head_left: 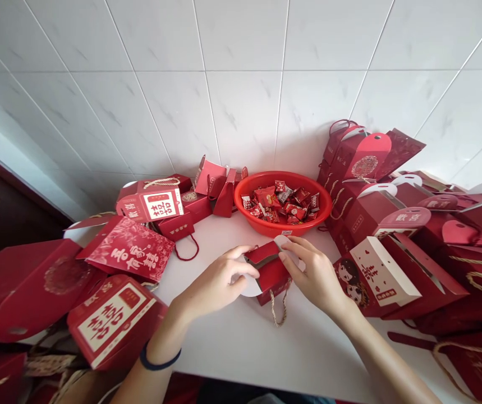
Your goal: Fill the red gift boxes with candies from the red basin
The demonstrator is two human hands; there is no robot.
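A small red gift box (271,274) with a rope handle sits on the white table (241,342) in front of me. My left hand (215,283) grips its left side, thumb and fingers closed on a flap, with a round white flap showing beneath. My right hand (314,272) pinches the box's top right flap, fingers curled. Just beyond the box stands a red plastic basin (281,223) filled with several wrapped candies (283,203).
Piles of red gift boxes and bags crowd both sides: flat and assembled ones at left (116,317), taller ones with white flaps at right (386,275). More boxes (152,205) lean against the white tiled wall. A dark band circles my left wrist.
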